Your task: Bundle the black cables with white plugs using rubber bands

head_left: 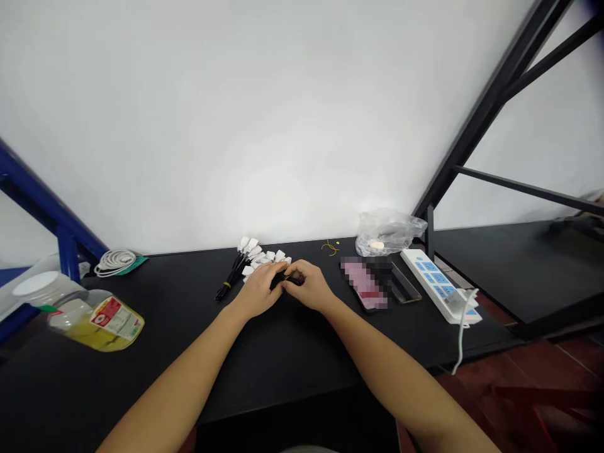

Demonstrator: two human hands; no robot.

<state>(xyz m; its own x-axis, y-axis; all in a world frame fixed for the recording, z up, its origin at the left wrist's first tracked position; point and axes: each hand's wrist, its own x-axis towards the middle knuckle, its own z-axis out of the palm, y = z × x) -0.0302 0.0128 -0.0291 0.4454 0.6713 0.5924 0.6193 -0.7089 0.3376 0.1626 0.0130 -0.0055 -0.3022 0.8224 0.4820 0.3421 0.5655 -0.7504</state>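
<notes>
My left hand [260, 290] and my right hand [306, 284] meet at the middle of the black table. Between them, both sets of fingers are closed around a bundle of thin black cables [295, 275]. A yellowish twist tie [285, 279] shows on this bundle, and the fingers hide much of it. White flat ends [271, 257] fan out just behind my left hand; I cannot tell which of them belong to the held bundle. To the left lies another black cable bundle [233, 275] with white ends, bound by a yellow tie [227, 284].
Loose yellow ties [331, 248] lie near the wall. On the right are a phone with a pink screen [363, 283], another dark phone [404, 283], a clear plastic bag [389, 229] and a white power strip [438, 283]. A jar of yellow liquid [106, 321] and coiled white cable [114, 262] stand left.
</notes>
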